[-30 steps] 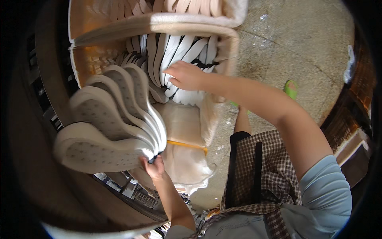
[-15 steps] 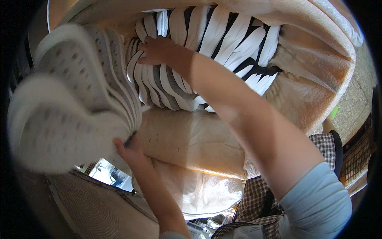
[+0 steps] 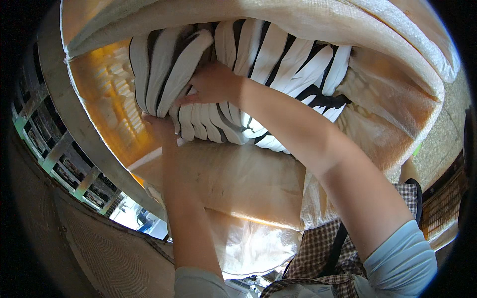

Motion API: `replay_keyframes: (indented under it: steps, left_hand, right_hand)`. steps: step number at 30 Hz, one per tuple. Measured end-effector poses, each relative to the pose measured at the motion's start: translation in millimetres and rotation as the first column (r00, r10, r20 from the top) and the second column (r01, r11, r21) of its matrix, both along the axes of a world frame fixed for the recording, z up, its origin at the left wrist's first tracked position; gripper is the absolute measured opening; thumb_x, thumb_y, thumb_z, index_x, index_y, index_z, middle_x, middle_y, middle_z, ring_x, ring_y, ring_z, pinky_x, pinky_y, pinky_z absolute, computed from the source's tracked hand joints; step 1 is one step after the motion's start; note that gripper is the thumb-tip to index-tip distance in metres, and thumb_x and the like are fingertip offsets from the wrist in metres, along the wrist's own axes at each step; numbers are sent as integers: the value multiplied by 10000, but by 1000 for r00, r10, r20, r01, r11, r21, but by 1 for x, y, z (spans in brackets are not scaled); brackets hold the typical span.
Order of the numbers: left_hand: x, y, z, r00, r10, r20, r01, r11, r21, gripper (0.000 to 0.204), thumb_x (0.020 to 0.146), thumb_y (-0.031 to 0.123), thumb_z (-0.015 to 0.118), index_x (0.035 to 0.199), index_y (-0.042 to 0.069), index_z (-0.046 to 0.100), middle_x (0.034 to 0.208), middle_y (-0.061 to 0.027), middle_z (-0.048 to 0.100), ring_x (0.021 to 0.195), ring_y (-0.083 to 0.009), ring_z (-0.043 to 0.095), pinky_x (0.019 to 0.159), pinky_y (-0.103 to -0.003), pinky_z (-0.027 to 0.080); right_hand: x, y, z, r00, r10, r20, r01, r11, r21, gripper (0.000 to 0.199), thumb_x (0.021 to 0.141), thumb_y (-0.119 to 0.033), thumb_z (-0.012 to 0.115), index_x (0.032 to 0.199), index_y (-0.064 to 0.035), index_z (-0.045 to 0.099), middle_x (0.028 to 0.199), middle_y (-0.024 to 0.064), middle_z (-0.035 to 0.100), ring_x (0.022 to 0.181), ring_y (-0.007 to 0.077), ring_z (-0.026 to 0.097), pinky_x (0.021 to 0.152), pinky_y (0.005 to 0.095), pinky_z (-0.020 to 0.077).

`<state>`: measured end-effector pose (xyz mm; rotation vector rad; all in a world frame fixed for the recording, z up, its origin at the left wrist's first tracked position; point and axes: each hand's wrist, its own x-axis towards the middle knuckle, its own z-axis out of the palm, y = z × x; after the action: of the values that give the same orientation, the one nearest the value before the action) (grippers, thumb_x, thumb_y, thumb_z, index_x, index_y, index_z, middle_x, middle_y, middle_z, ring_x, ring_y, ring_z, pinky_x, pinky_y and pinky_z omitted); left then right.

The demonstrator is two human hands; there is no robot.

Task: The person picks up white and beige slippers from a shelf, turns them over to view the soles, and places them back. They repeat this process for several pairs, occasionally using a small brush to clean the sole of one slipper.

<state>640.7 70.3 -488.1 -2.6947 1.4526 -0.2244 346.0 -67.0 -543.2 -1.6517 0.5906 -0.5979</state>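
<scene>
Soles fill the mouth of the big woven sack [image 3: 397,99]: white shoe soles with dark edges, standing on edge in rows, packed close together. The bundle of soles [image 3: 164,69] that a second ago was fanned out in the air beside the sack now sits down inside it, at the left end of the packed rows, tight against the orange-lit inner wall of the sack. The left hand [image 3: 160,128] is under the lower end of that bundle, its fingers curled around the bottom of the soles and holding them from below; how far the fingers wrap round the back is hidden. The right hand [image 3: 214,83], which was already resting on the packed soles [image 3: 278,64] a moment earlier, has shifted to the seam between the new bundle and the older rows, fingers bent and pressed onto the sole edges, thumb low, touching both groups. So the bundle appears to have gone from carried to placed, and the work now looks like settling it: pushing the new soles flush with the rest so the row stays upright. Both forearms reach up from the lower edge, light blue sleeves at the elbows. Below the sack's folded rim hangs more pale sacking [image 3: 238,184], and a checked cloth [image 3: 323,253] shows at lower right. A metal rack [image 3: 59,154] curves along the left.
</scene>
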Motion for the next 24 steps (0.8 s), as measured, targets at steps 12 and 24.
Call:
replay_keyframes:
  steps: [12, 24]
  left_hand:
    - [-92, -110, 44, 911, -380, -161, 408, 889, 207, 917, 728, 469, 704, 1374, -33, 290, 1355, -268, 363, 1228, -448, 373, 1005, -482, 349]
    - [-122, -132, 17, 861, -443, 250, 228, 776, 588, 840, 831, 614, 507, 1379, 3, 326, 1368, -238, 387, 1232, -374, 429, 980, -486, 386]
  right_hand:
    - [26, 1, -1, 972, -110, -207, 133, 986, 102, 452, 920, -406, 419, 846, -40, 674, 882, 126, 665, 835, 315, 626, 775, 428, 497]
    - [14, 26, -17, 974, -174, -145, 153, 977, -145, 419, 857, -288, 532, 1180, -21, 557, 1217, 164, 536, 1081, 314, 534, 903, 427, 445]
